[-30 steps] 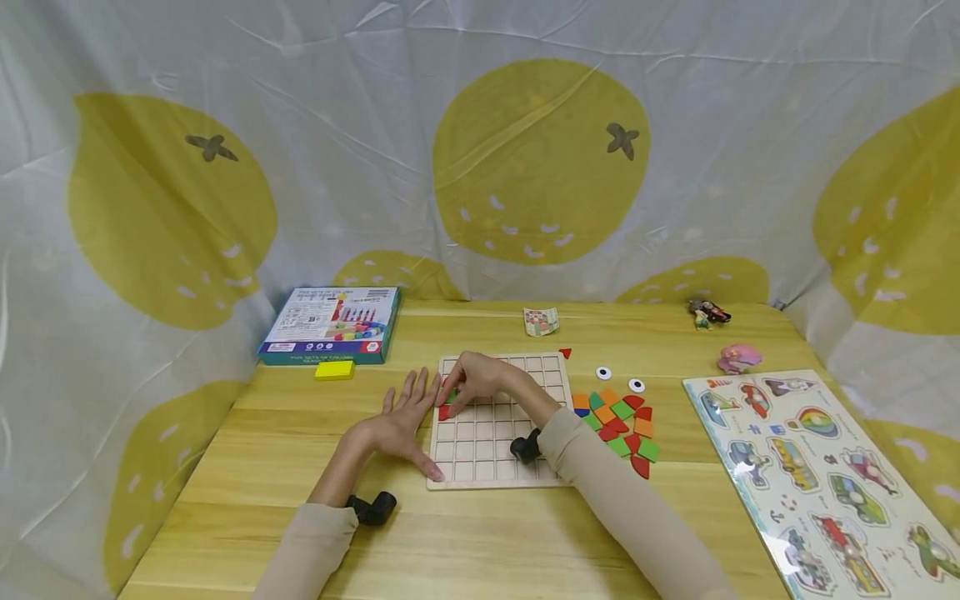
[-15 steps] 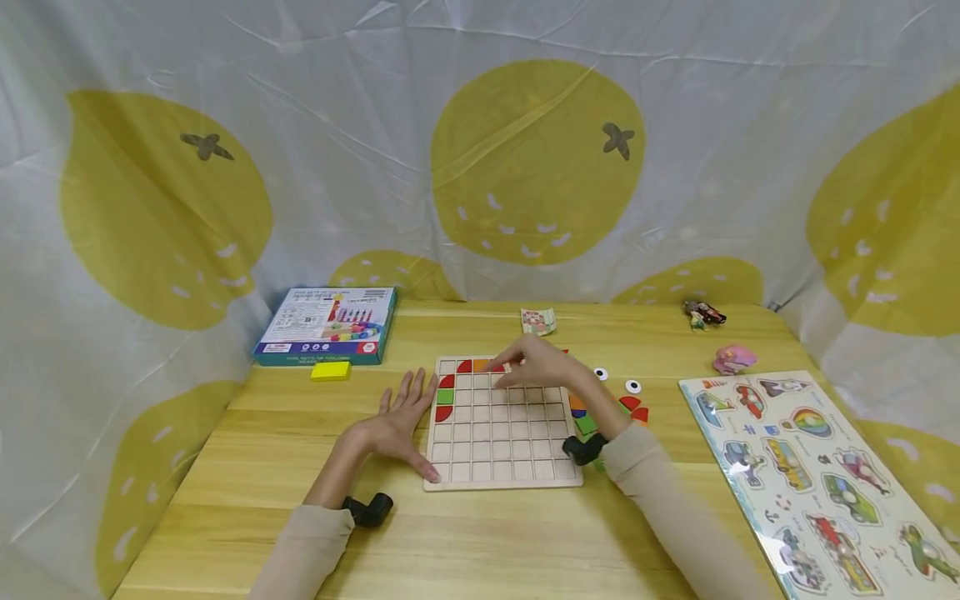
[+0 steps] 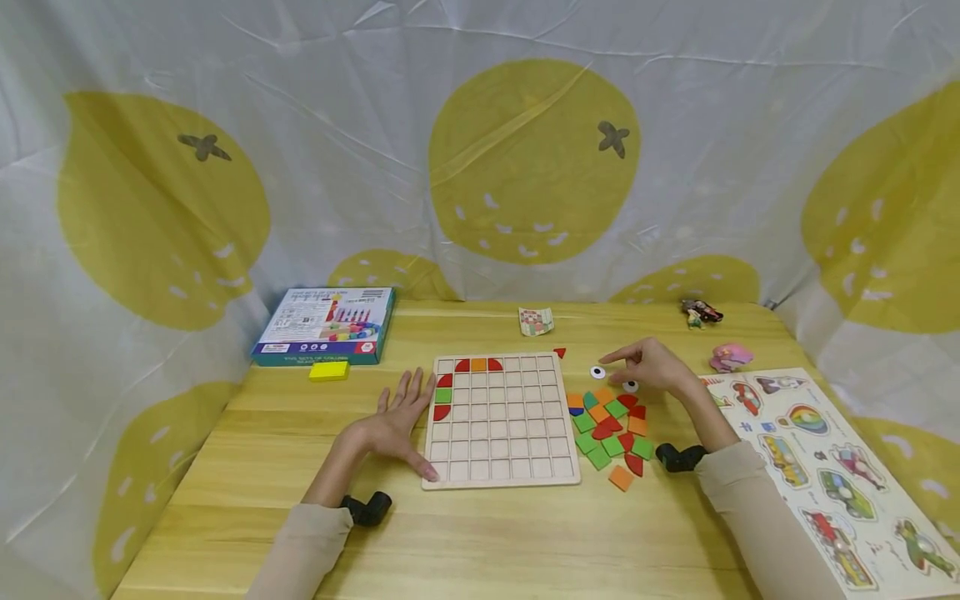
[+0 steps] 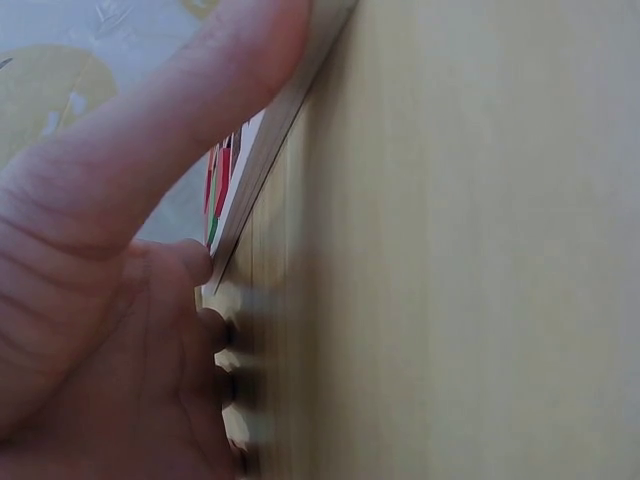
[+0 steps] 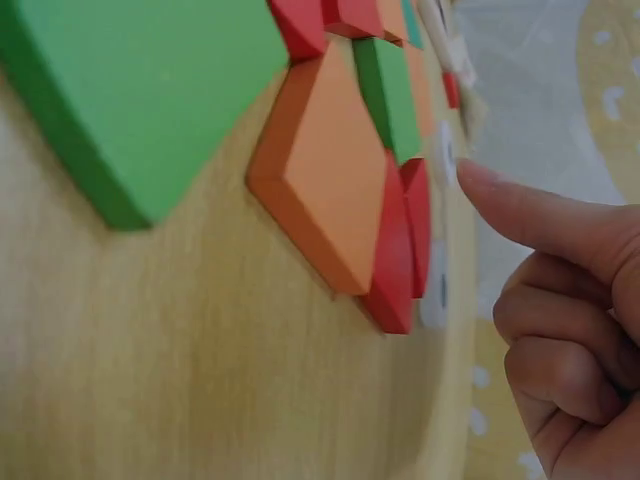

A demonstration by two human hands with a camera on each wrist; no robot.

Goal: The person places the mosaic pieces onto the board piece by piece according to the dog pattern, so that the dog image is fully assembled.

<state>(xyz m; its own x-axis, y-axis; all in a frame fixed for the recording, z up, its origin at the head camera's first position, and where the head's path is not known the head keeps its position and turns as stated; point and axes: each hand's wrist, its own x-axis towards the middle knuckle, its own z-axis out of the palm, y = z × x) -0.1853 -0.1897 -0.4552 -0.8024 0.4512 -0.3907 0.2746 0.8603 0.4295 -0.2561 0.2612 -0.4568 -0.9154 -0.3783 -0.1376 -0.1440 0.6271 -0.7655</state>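
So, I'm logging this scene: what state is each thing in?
Board: flat, partly filled
Loose tiles: clustered, off the board
Eye pieces: face up
Box: looks closed, flat
Yellow block: lying flat
Card: picture up
Picture puzzle: lying flat
Left hand: fingers spread
Right hand: index finger extended

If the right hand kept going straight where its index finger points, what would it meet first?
Probably the left white eye disc, just by the tip of the right hand in the head view; the hand's height is unclear, so it might pass over.

Creased pale cloth (image 3: pixel 345 150) printed with yellow fruit (image 3: pixel 536 158) hangs behind and beside a wooden table (image 3: pixel 480 546).
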